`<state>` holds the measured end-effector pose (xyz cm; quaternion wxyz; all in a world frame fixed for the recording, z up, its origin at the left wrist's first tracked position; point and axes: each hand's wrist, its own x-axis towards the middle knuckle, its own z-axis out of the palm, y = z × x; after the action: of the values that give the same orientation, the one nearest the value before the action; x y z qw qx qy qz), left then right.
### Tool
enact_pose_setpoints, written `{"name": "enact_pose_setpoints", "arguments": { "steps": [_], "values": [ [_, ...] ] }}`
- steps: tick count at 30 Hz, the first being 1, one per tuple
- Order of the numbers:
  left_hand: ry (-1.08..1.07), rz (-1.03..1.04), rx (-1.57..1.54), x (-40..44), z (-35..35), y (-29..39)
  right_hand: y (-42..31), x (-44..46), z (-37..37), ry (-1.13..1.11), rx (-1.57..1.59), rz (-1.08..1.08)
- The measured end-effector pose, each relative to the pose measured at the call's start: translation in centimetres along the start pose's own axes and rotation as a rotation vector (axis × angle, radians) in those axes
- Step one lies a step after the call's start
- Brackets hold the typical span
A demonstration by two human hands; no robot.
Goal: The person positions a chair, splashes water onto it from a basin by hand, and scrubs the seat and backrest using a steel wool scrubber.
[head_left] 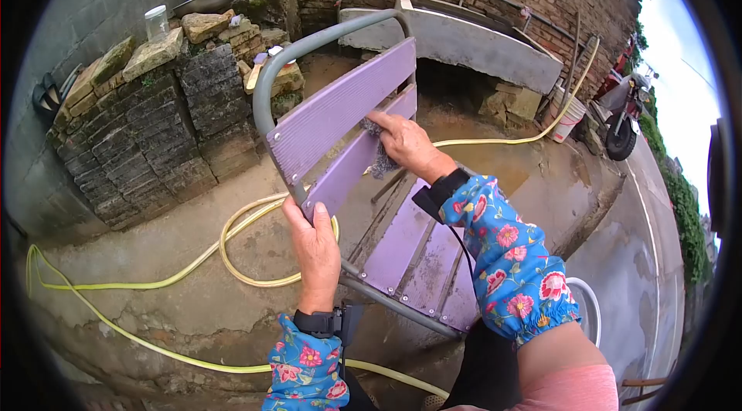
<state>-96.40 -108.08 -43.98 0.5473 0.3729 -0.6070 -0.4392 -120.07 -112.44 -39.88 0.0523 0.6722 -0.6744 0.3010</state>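
A chair [336,90] with purple slats and a grey tubular metal frame stands tilted in front of me. My left hand [315,255] is closed around the lower left side of its backrest, thumb on the near face. In my right hand [410,147] is a grey, fuzzy scrubbing cloth [384,164], pressed against the backrest near the gap between two slats. The index finger points along the upper slat. Dark smears mark the purple seat slats [425,272] below. Part of the cloth is hidden behind my fingers.
A yellow hose [154,285] loops over the wet concrete around the chair. Stacked dark bricks [147,133] stand at left with a clear plastic cup [156,22] on top. Behind are a concrete trough [464,52], a white bucket [563,117] and a parked motorcycle [622,121].
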Motion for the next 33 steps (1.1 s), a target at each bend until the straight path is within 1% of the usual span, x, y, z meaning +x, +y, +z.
{"name": "enact_pose_setpoints", "arguments": {
  "steps": [1, 2, 3, 4, 5, 6, 7, 8, 9, 11, 13, 14, 15, 17, 18, 20, 21, 23, 25, 26, 27, 29, 30, 32, 33],
  "values": [
    [-0.007, -0.005, -0.002, -0.1, 0.2, 0.0, -2.7, -1.5, -0.6, -0.061, 0.036, -0.051],
    [-0.001, -0.02, -0.045, 0.0, 0.2, 0.1, -2.7, -1.4, -1.2, -0.058, 0.034, -0.044],
    [0.001, -0.039, -0.081, 0.0, 0.2, 0.1, -2.4, -1.2, -1.6, -0.108, -0.014, -0.062],
    [-0.01, -0.012, -0.089, 0.1, 0.1, -0.3, -2.1, -0.5, -1.8, -0.155, -0.061, -0.089],
    [-0.001, -0.003, -0.091, 0.4, 0.1, -0.4, 1.2, 0.6, -1.1, -0.02, -0.145, -0.095],
    [-0.013, -0.001, -0.067, 0.1, 0.0, -0.5, 4.8, 2.2, -1.2, 0.037, -0.221, -0.01],
    [-0.022, 0.01, -0.042, 0.1, -0.1, -0.5, 7.7, 3.8, -1.9, 0.046, -0.275, 0.062],
    [-0.019, 0.016, -0.039, 0.3, 0.0, -0.4, 8.0, 5.2, -2.8, -0.042, -0.367, 0.218],
    [-0.026, -0.001, -0.019, 0.1, -0.1, -0.3, 8.2, 5.9, -3.1, -0.049, -0.39, 0.269],
    [-0.034, -0.025, -0.016, 0.0, 0.2, 0.0, 9.0, 5.8, -2.1, 0.053, -0.353, 0.279],
    [0.027, -0.043, -0.018, -0.1, 0.4, 0.0, 9.2, 5.0, -1.2, 0.067, -0.086, 0.188],
    [0.028, -0.041, -0.018, -0.1, 0.4, -0.2, 7.6, 4.1, -1.4, -0.013, -0.038, 0.11],
    [0.034, -0.024, -0.027, -0.1, 0.4, -0.3, 6.3, 2.9, -1.1, -0.015, 0.101, -0.043],
    [0.028, -0.007, -0.034, -0.2, 0.8, -0.5, 2.4, 1.3, -2.0, -0.097, 0.035, -0.022],
    [0.022, -0.014, -0.028, -0.2, 0.8, -0.3, 2.9, 1.6, -2.1, -0.089, 0.038, -0.018],
    [0.026, -0.014, -0.022, 0.2, 0.8, -0.2, 4.9, 3.4, -3.0, -0.138, -0.176, 0.03],
    [0.012, -0.012, -0.018, -0.1, 0.7, -0.3, 8.3, 4.2, -2.7, -0.008, -0.222, 0.026],
    [0.007, 0.012, -0.013, 0.5, 0.7, -0.5, 9.8, 6.3, -3.5, -0.044, -0.391, 0.173],
    [0.02, 0.002, 0.014, -0.2, 0.6, -0.5, 9.7, 5.9, -2.9, 0.012, -0.375, 0.174],
    [0.024, -0.002, 0.035, -0.2, 0.6, -0.6, 9.2, 5.7, -2.7, -0.029, -0.271, 0.252],
    [0.027, 0.004, 0.026, -0.1, 0.6, -0.4, 10.7, 5.4, -1.6, 0.001, -0.078, 0.118],
    [0.033, 0.011, 0.061, -0.2, 0.7, -0.3, 8.2, 3.7, -1.4, -0.013, 0.13, -0.115],
    [0.032, 0.011, 0.058, -0.1, 1.0, -0.3, 7.6, 3.9, -2.0, -0.012, 0.127, -0.114],
    [0.053, 0.026, 0.048, -0.2, 1.0, -0.5, 7.0, 3.6, -2.6, -0.123, 0.015, -0.09],
    [0.06, 0.029, 0.048, -0.1, 1.0, -0.5, 8.2, 4.5, -2.7, -0.146, -0.036, 0.005]
  ]
}}
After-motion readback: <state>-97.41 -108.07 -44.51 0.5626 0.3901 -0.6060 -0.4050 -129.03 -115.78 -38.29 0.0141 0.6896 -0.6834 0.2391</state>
